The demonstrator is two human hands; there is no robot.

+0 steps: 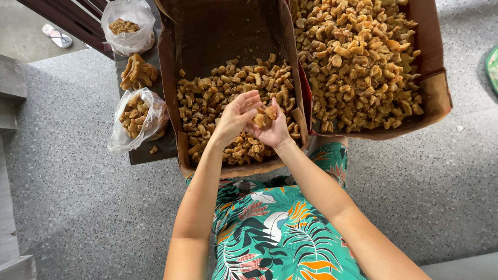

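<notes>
Hands meet at the frame's centre, over the near end of the left box (168, 78). The left hand (236, 118) is open, fingers spread and curved, palm turned toward the right hand (272, 129), which cups a small cluster of golden-brown chunks (263, 117) in a loose grip. The chunks sit between the two palms, touching the right one; the left fingertips lie just beside them. They are lumpy, with no clear long axis.

Two cardboard boxes stand side by side on the speckled floor (78, 197): the left box about half full, its far end bare, the right box (433, 72) heaped across. Left of the boxes, a dark tray (150, 153) carries two clear bags (139, 116) of the same pieces and one loose pile (137, 72) between them. One sandal (56, 35) lies at upper left.
</notes>
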